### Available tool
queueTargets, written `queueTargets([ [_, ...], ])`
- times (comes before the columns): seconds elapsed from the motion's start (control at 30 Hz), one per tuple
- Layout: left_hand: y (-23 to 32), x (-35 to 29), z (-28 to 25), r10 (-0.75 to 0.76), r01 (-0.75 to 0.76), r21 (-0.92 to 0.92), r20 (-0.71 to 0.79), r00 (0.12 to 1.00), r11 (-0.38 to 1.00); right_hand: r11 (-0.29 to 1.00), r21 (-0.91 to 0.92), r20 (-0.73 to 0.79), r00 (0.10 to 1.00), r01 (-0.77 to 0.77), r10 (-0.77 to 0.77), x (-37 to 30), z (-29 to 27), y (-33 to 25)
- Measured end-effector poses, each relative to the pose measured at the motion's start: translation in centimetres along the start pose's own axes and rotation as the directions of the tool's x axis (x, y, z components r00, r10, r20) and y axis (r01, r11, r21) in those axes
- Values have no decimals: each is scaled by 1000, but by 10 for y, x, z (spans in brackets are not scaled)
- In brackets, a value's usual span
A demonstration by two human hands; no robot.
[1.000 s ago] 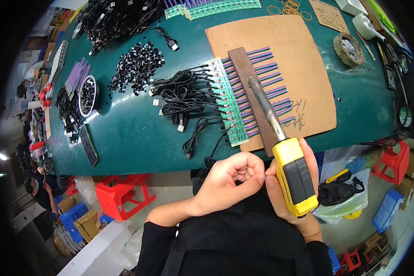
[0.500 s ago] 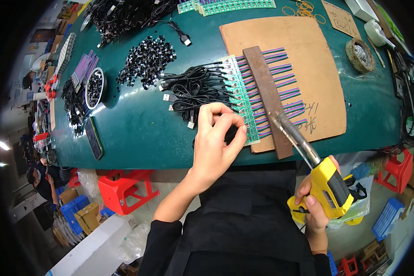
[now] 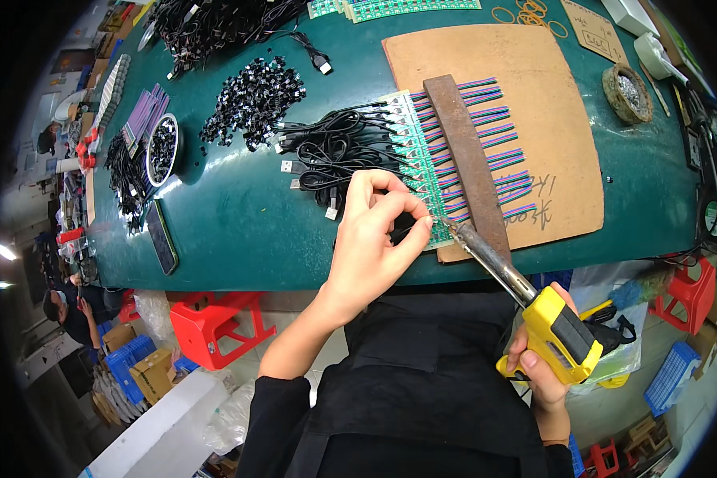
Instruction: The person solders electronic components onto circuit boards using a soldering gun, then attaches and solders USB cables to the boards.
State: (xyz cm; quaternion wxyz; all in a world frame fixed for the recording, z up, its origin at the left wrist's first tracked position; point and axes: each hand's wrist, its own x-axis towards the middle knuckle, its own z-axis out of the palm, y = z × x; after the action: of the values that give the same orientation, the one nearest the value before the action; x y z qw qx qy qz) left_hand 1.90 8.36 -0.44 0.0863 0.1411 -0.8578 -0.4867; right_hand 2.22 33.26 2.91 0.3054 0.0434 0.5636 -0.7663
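My left hand (image 3: 378,239) is closed, thumb and forefinger pinched on a thin wire end at the lower part of a green circuit board strip (image 3: 417,155); the fingers hide most of that wire. In my right hand (image 3: 542,366) is a yellow soldering gun (image 3: 562,334), its tip touching or almost touching the board beside my left fingertips. Black USB cables (image 3: 334,151) run to the board's left edge. Thin multicoloured wires (image 3: 498,147) stick out on its right, under a rusty metal bar (image 3: 470,155).
A cardboard sheet (image 3: 534,88) lies beneath the bar. Small black parts fill a white bowl (image 3: 163,151) and form a loose pile (image 3: 255,99). A phone (image 3: 162,239) lies at the table's near left. A round pot of solder (image 3: 628,94) stands at the right. Red stools (image 3: 215,327) are below.
My right hand has brought the soldering gun left and down, so its tip went from over the metal bar to the board at my left fingertips. My left hand keeps its pinch.
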Motion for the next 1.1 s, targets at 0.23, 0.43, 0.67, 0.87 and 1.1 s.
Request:
queueTargets([
  [0.23,-7,-1,7,137,-131,114,-51,989,985,999,-36,15,1000,-18,19,2,1,0],
  [0.43,-5,0,10,169,-159,179,-44,985,971,997,-73,13,1000,-20,21,3,3,-2],
  [0.67,-7,-1,11,184,-169,185,-64,981,968,976,-217,27,1000,5,1,0,0,-5],
  [0.87,-8,-1,11,195,-179,181,-73,978,967,1000,-13,-28,999,23,-23,0,2,-8],
  [1.1,-9,0,11,210,-197,180,-60,976,964,1000,-2,-38,999,-22,22,0,4,-6],
])
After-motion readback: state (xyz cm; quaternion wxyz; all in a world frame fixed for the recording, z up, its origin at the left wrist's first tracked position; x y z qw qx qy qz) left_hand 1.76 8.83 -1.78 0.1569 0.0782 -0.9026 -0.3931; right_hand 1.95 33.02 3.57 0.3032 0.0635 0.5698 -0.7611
